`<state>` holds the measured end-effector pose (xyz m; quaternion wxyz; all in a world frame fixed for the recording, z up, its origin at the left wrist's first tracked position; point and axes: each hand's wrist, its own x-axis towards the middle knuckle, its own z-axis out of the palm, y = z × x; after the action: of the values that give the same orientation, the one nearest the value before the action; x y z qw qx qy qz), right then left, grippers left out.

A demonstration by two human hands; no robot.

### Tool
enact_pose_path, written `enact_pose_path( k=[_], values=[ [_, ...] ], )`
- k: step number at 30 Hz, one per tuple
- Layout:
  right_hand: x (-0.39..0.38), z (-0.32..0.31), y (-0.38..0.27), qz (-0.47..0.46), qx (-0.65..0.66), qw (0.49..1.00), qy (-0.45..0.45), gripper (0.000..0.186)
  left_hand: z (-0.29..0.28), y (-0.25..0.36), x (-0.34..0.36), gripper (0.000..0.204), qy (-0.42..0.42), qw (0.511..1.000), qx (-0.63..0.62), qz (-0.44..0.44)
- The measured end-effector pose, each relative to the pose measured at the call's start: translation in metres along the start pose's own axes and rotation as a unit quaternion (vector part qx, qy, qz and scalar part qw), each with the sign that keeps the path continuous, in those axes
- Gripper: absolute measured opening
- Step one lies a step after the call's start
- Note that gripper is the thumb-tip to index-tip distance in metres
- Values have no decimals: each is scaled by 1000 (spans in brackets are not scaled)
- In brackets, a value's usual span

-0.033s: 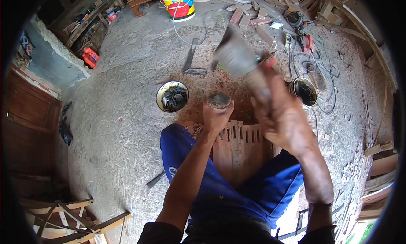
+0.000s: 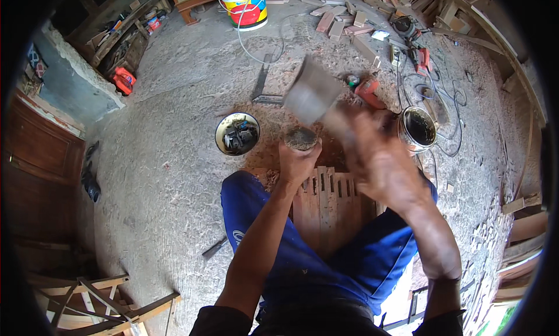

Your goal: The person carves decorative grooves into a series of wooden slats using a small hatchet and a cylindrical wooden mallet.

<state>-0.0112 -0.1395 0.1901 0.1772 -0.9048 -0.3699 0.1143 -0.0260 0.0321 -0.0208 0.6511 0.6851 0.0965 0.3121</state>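
Blue trousers (image 2: 355, 266) framed a row of reddish-brown mortised wooden pieces (image 2: 329, 214), which lay side by side between the person's legs, slots cut near their far ends. The left hand (image 2: 298, 161) was wrapped tightly around an upright tool handle (image 2: 301, 138), its round, worn end facing up; whatever sat below the grip was hidden. The right hand (image 2: 387, 167), blurred, had its fingers curled around the shaft of a mallet (image 2: 312, 93). The mallet's blocky grey-brown head was raised, appearing just beyond the tool handle, with a slim gap showing between them.

Reddish shavings were scattered on the rough concrete floor (image 2: 169, 138) around the work. A bowl (image 2: 223, 124) of dark metal parts stood to the left of the left hand, and a try square (image 2: 263, 83) lay farther out. To the right, a metal can (image 2: 409, 143) with a dark inside stood near the right hand; a red power tool (image 2: 368, 94) lay just beyond it. Wood offcuts (image 2: 336, 29) were strewn toward the far side.
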Motion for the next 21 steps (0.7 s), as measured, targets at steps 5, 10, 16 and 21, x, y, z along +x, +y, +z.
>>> enact_pose_path(
  k=[5, 10, 16, 21],
  values=[
    [-1, 30, 34, -129, -15, 992, 0, 54, 8, -3, 2, 27, 18, 996, -41, 79],
    [22, -15, -1, -160, 180, 931, 273, 55, 1, -24, 24, 15, 11, 997, 48, -53],
    [38, 20, 25, -172, 25, 958, 228, 58, 9, -18, 18, 13, 8, 999, 35, -35],
    [8, 41, 58, -121, 19, 992, -42, 69, 10, -1, -28, 14, 30, 991, 46, 124]
  ],
)
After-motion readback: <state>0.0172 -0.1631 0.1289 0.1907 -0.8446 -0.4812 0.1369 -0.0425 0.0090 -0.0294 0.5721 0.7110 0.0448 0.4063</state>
